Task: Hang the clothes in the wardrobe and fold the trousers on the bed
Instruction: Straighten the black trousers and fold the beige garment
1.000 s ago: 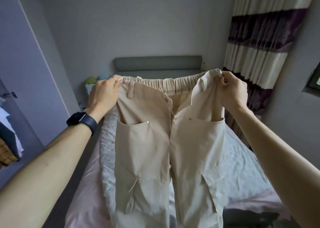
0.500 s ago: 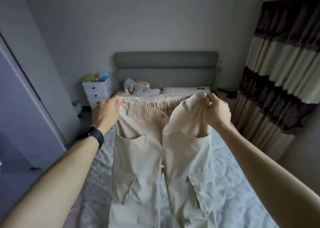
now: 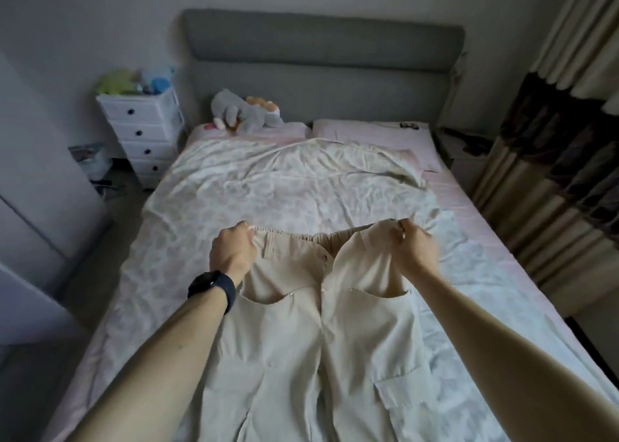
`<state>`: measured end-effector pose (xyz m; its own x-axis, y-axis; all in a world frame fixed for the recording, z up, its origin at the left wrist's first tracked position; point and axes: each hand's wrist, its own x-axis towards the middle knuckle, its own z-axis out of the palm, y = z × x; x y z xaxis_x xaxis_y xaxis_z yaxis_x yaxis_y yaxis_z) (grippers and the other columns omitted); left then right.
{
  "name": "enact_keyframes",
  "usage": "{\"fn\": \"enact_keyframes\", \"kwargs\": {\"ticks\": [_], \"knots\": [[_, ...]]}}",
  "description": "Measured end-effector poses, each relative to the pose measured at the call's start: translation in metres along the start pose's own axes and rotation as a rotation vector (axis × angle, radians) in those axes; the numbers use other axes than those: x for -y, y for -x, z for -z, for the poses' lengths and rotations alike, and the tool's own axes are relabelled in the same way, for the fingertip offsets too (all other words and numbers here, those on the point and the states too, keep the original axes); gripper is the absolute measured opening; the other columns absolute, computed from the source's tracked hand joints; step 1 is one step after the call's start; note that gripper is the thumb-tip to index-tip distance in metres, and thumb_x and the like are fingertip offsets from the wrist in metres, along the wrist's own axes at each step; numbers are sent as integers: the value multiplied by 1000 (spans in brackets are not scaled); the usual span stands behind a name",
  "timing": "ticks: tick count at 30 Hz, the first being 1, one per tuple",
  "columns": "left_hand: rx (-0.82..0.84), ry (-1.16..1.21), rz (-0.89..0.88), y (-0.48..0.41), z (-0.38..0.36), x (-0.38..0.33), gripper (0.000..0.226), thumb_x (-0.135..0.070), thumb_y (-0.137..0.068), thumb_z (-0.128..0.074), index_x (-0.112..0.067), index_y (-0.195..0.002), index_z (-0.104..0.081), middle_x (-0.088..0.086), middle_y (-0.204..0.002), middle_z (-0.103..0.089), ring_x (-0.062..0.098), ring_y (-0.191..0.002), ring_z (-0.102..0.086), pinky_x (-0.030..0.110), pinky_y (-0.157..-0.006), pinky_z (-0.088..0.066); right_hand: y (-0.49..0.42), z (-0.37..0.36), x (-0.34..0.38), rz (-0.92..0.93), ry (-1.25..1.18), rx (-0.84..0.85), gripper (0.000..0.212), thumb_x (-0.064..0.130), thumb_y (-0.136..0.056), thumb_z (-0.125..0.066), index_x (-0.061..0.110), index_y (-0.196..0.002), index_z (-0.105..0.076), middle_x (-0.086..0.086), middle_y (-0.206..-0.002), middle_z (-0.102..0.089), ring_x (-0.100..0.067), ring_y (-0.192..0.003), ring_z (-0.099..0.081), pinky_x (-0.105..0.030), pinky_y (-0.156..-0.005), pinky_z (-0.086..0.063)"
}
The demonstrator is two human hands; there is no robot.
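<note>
Both arms reach into the centre of the frame, and between them are the beige cotton cargo trousers (image 3: 301, 358) with the elastic waistband. The left hand (image 3: 232, 254), a dark smartwatch (image 3: 212, 287) on its wrist, has its fingers curled round the waistband's left corner. The right hand (image 3: 415, 250) pinches the right corner, where a pale pocket lining is turned out just below its grip. The waistband is stretched between the two hands at mid-frame. The legs run down towards the bottom edge over the bed with the crumpled pale floral sheet (image 3: 234, 190); whether the fabric lies flat on it, I can't tell.

In the upper centre is a padded grey headboard (image 3: 321, 49), with a grey stuffed toy (image 3: 241, 111) at its foot and a pink pillow (image 3: 368, 133) just to the right. A white four-drawer plastic chest (image 3: 144, 130) stands upper left, beside the bed. Striped cream-and-purple curtains (image 3: 562, 173) hang down the right edge.
</note>
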<state>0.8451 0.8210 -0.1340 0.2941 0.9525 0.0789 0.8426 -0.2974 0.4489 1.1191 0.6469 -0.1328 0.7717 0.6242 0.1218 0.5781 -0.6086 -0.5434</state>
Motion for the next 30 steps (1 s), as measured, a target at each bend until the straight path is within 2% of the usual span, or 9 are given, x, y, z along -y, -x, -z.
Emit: {"fn": "enact_keyframes", "kwargs": {"ticks": [4, 7, 9, 10, 14, 19, 22, 26, 30], "knots": [[57, 99, 94, -45, -93, 14, 30, -14, -102, -44, -10, -128, -58, 21, -125, -63, 42, -114, -58, 41, -89, -47, -49, -83, -34, -84, -82, 21, 27, 16, -100, -48, 16, -123, -63, -16, -118, -69, -39, -111, -60, -37, -82, -42], [181, 229, 83, -61, -165, 33, 51, -15, -104, -43, -18, -154, -33, 14, -158, -31, 31, -144, -33, 37, -110, -34, -70, -142, -72, -145, -133, 155, 50, 24, -99, -55, 25, -147, -44, -3, -146, -56, -27, -127, -57, -33, -99, -43], [287, 207, 81, -51, -200, 45, 60, -21, -104, -44, -21, -159, -21, 8, -167, -9, 28, -151, -22, 38, -113, -32, -64, -170, -98, -165, -101, 263, 57, 27, -96, -59, 23, -150, -41, -7, -144, -57, -27, -126, -58, -32, -100, -44], [309, 146, 67, -38, -217, 50, 60, -22, -102, -45, -20, -158, -23, 8, -167, -8, 29, -150, -23, 38, -112, -33, -58, -182, -112, -171, -64, 316, 57, 28, -95, -61, 22, -149, -43, -8, -143, -58, -27, -125, -58, -31, -99, -44], [161, 22, -134, 57, -273, 35, 55, -28, -96, -56, -12, -147, -44, 15, -157, -34, 31, -145, -31, 43, -116, -30, -33, -207, -172, -281, 6, 441, 60, 40, -96, -62, 16, -148, -43, -9, -146, -54, -29, -123, -58, -30, -97, -41], [136, 52, -261, 169, -310, -23, 39, -41, -89, -59, -18, -121, -61, 5, -128, -55, 28, -118, -54, 42, -95, -47, -32, -210, -201, -377, -61, 515, 66, 51, -96, -60, 13, -147, -43, -8, -139, -60, -30, -124, -57, -37, -104, -44], [209, -3, -197, 230, -326, -64, 42, -53, -84, -62, -18, -108, -66, 3, -111, -60, 26, -99, -60, 42, -78, -48, -33, -214, -208, -369, -121, 574, 70, 54, -96, -57, 10, -148, -40, -9, -130, -66, -25, -110, -61, -42, -101, -47], [486, -110, 103, 283, -358, -116, 81, -77, -82, -44, -13, -127, -61, 14, -137, -54, 38, -120, -52, 56, -96, -40, -35, -223, -220, -364, -165, 642, 67, 55, -95, -58, 7, -141, -46, -13, -130, -65, -29, -116, -61, -34, -86, -49], [546, -174, 253, 307, -386, -143, 102, -84, -71, -56, -5, -136, -51, 23, -138, -48, 48, -131, -41, 66, -104, -33, -32, -230, -230, -392, -168, 694, 67, 61, -90, -57, 14, -138, -50, -10, -125, -62, -31, -113, -61, -47, -96, -54]]}}
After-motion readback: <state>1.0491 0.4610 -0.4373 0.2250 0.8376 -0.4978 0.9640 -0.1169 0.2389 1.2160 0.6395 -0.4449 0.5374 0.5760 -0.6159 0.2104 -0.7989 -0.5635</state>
